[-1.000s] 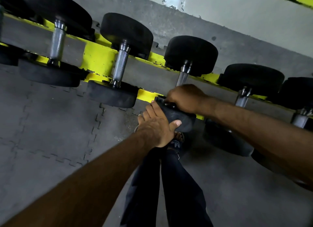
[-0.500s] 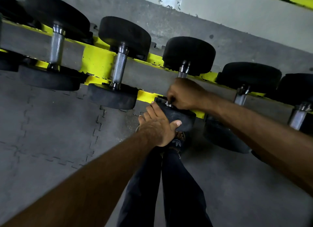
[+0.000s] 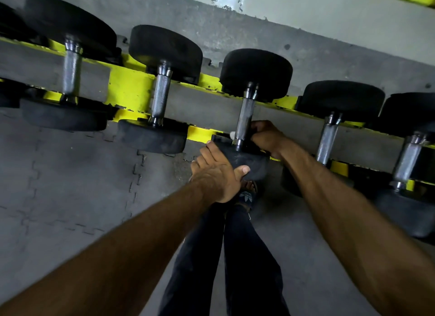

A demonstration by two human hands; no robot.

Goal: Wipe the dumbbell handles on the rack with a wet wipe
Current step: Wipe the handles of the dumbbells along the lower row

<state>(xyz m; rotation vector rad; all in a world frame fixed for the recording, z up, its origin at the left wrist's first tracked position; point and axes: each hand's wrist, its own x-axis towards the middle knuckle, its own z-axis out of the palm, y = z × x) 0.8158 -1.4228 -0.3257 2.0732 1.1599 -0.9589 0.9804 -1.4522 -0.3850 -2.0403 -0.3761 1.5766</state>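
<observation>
One wipe (image 3: pixel 232 134) peeks from right grip (image 3: pixel 266 136) at handle (image 3: pixel 246 113) base.

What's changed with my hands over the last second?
The right hand, which covered the handle from above, has rolled round to its right side, baring most of it; a bit of white wipe now shows on the left. The left hand still rests on the near weight.
</observation>
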